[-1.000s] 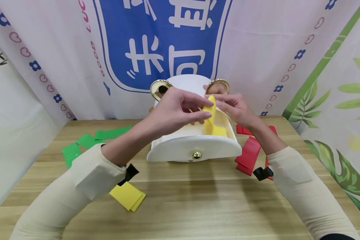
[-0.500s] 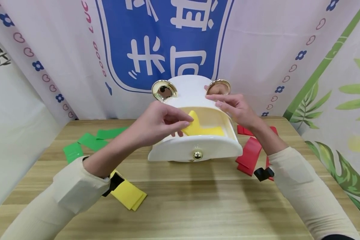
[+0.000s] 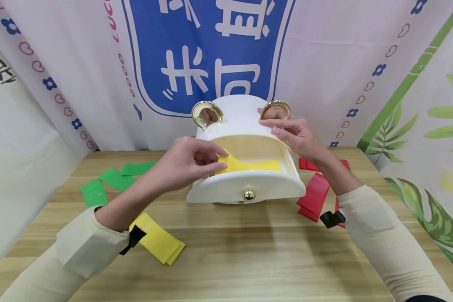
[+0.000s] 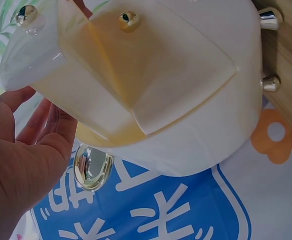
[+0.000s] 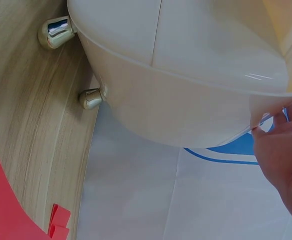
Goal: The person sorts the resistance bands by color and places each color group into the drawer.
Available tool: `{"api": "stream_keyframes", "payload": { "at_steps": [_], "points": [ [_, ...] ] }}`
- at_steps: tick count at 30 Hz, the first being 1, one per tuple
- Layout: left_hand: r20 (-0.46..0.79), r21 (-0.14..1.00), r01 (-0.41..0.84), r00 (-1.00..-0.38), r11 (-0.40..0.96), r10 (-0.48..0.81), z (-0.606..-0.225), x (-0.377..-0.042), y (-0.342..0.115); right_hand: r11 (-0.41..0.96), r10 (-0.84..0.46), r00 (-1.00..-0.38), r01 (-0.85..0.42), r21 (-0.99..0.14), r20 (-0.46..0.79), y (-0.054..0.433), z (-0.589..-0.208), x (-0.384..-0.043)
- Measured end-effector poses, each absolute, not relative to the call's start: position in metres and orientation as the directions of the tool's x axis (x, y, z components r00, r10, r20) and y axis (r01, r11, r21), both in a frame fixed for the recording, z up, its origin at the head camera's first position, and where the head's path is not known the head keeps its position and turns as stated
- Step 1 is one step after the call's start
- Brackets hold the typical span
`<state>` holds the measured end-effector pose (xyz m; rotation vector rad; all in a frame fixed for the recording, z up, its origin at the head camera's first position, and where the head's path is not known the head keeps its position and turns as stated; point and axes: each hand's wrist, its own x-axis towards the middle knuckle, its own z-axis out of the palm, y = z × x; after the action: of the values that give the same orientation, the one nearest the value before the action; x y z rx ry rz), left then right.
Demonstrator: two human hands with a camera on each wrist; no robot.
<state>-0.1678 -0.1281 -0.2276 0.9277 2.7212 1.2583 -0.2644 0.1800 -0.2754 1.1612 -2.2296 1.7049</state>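
A white box (image 3: 238,112) with gold ear-like discs stands on the table, its front compartment (image 3: 245,187) tipped out by a gold knob (image 3: 249,194). Inside that compartment lies a yellow strip (image 3: 256,165), its left end raised. My left hand (image 3: 186,162) pinches this raised end between thumb and fingers, over the compartment's left side. In the left wrist view the strip is hard to make out. My right hand (image 3: 296,135) touches the box's upper right side below the right gold disc (image 3: 275,111), fingers fairly straight. The right wrist view shows its fingertips on the white shell (image 5: 186,110).
Green strips (image 3: 117,178) lie on the wooden table (image 3: 230,260) to the left. Folded yellow strips (image 3: 161,241) lie front left, partly behind the left wrist. Red strips (image 3: 314,195) are right of the box. A printed curtain (image 3: 324,63) hangs behind.
My left hand has moved left and down, drawing the yellow strip's end toward the compartment's left side, so the strip lies flatter. The right hand has stayed on the box.
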Motion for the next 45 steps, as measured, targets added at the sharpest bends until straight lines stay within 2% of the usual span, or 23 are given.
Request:
{"api": "stream_keyframes", "payload": {
  "at_steps": [5, 19, 26, 32, 38, 45],
  "points": [
    [0.245, 0.664, 0.520, -0.831, 0.538, 0.500, -0.232, -0.167, -0.130, 0.070, -0.498, -0.700, -0.622, -0.780, 0.513, 0.180, -0.277, -0.265],
    [0.377, 0.586, 0.590, -0.805, 0.555, 0.458, -0.235, -0.162, -0.135, 0.066, -0.497, -0.697, -0.624, -0.778, 0.517, 0.180, -0.277, -0.264],
    [0.489, 0.582, 0.609, -0.792, 0.539, 0.366, -0.233, -0.157, -0.146, 0.055, -0.502, -0.692, -0.624, -0.780, 0.519, 0.180, -0.277, -0.265],
    [0.520, 0.594, 0.566, -0.812, 0.572, 0.264, -0.234, -0.153, -0.169, 0.054, -0.501, -0.694, -0.621, -0.782, 0.517, 0.181, -0.276, -0.266],
    [0.492, 0.626, 0.511, -0.845, 0.589, 0.209, -0.251, -0.161, -0.202, 0.048, -0.501, -0.692, -0.621, -0.782, 0.519, 0.181, -0.276, -0.265],
    [0.275, 0.572, 0.359, -0.931, 0.737, 0.240, -0.281, -0.175, -0.237, 0.057, -0.497, -0.694, -0.625, -0.778, 0.521, 0.180, -0.277, -0.266]
  ]
}}
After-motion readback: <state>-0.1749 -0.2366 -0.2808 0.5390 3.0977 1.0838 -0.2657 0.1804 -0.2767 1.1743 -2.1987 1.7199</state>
